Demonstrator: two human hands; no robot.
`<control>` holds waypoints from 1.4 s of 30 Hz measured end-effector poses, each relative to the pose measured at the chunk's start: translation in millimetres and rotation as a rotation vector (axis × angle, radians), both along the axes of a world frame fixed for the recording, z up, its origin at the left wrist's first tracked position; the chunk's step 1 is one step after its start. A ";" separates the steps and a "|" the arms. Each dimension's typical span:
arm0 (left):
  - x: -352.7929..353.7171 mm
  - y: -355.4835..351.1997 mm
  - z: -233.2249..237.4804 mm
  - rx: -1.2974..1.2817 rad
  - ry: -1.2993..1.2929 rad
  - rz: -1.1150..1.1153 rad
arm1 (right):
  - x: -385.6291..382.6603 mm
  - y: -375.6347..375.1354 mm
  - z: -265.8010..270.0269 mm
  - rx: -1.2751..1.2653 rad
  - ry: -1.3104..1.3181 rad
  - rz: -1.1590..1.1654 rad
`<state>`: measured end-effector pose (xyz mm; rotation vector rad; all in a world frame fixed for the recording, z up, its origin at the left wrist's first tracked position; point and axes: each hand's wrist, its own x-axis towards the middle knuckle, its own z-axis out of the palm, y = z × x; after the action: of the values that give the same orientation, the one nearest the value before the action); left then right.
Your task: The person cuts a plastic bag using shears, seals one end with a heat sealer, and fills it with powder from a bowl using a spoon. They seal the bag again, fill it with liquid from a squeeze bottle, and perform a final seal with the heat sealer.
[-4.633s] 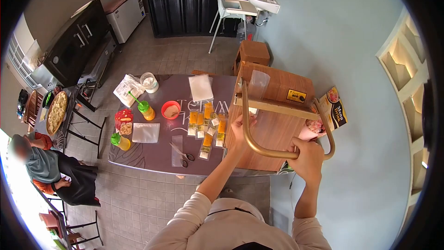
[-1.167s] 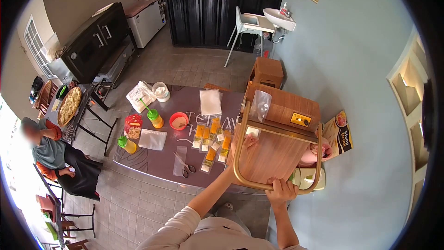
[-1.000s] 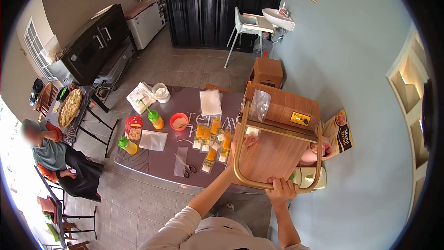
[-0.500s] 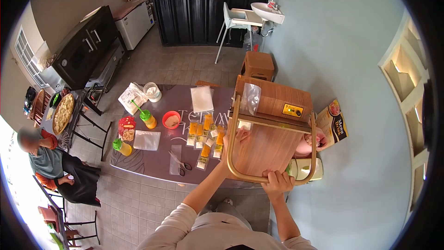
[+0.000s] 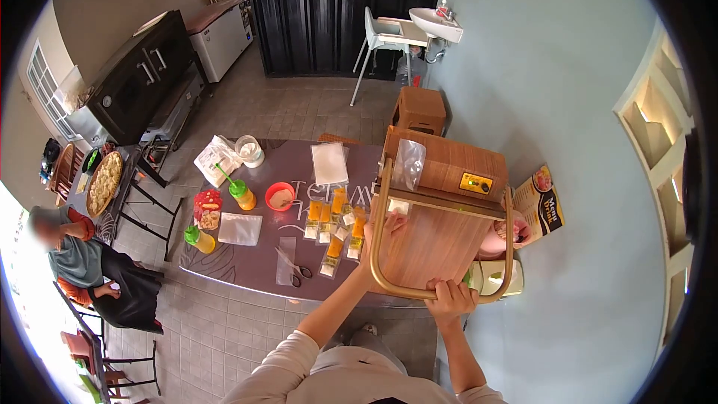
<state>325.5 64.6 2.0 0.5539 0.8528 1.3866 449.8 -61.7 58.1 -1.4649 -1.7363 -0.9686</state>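
Note:
My right hand [image 5: 452,300] is wrapped round the gold metal bar [image 5: 419,293] of a wood-patterned box machine with a small yellow control panel [image 5: 476,182], which looks like a bag sealer [image 5: 441,236]. At the machine's left side my left hand [image 5: 383,233] is closed at the edge of a small packet [image 5: 398,207] with something white in it; the bar partly hides the fingers. A clear plastic bag [image 5: 409,163] lies on top of the machine. Just left of my left hand, several small packets [image 5: 334,245] with orange and white contents lie on the table.
On the dark table [image 5: 247,273] are scissors [image 5: 301,273], clear bags [image 5: 240,229], a red bowl [image 5: 280,197], green-topped bottles [image 5: 241,192] and a lidded tub [image 5: 249,151]. A menu card [image 5: 540,206] stands by the wall. A person [image 5: 78,262] sits at the left near a tray of food [image 5: 105,183].
The camera view has shifted slightly. Both hands stay at the machine, the right on the bar, and the white part of the packet shows a little more beyond my left fingers.

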 end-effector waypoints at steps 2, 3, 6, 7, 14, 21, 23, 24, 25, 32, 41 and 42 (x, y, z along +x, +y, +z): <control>-0.3 0.0 -1.0 0.029 -0.007 0.001 | -0.4 -0.3 6.2 -0.010 0.013 0.012; -0.6 -0.9 -0.1 0.059 -0.015 0.005 | -0.6 -0.1 9.5 -0.019 0.025 0.026; -0.6 -3.1 2.4 0.091 0.002 0.013 | 3.0 1.4 15.6 -0.023 0.006 0.048; 0.5 -0.6 0.4 0.093 -0.001 0.003 | 4.9 2.6 20.2 -0.021 0.004 0.038; 8.6 1.7 -7.8 0.093 0.114 0.066 | 8.2 38.9 134.2 0.092 0.075 0.167; 9.5 -18.6 37.9 0.113 0.021 0.103 | 14.4 84.4 177.6 0.094 0.081 0.147; 6.3 -21.8 39.4 0.100 0.013 0.089 | 13.7 81.9 178.7 0.090 0.081 0.150; 3.8 -24.0 36.7 0.100 0.015 0.093 | 12.7 80.8 179.4 0.085 0.080 0.149; 0.3 -28.8 32.9 0.100 0.014 0.062 | 11.9 80.1 180.1 0.083 0.084 0.152; -27.6 -63.5 10.2 0.063 -0.021 -0.043 | 8.6 77.5 180.4 0.042 0.100 0.105; -65.6 -92.3 13.2 0.091 0.023 -0.066 | 6.3 68.9 172.4 0.025 0.116 0.090; -70.5 -92.7 9.2 0.090 0.023 -0.065 | 5.8 68.4 172.7 0.018 0.120 0.079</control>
<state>255.0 -28.0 11.2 0.6617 0.7869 1.3665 455.5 6.7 230.8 -1.4030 -1.6820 -0.8359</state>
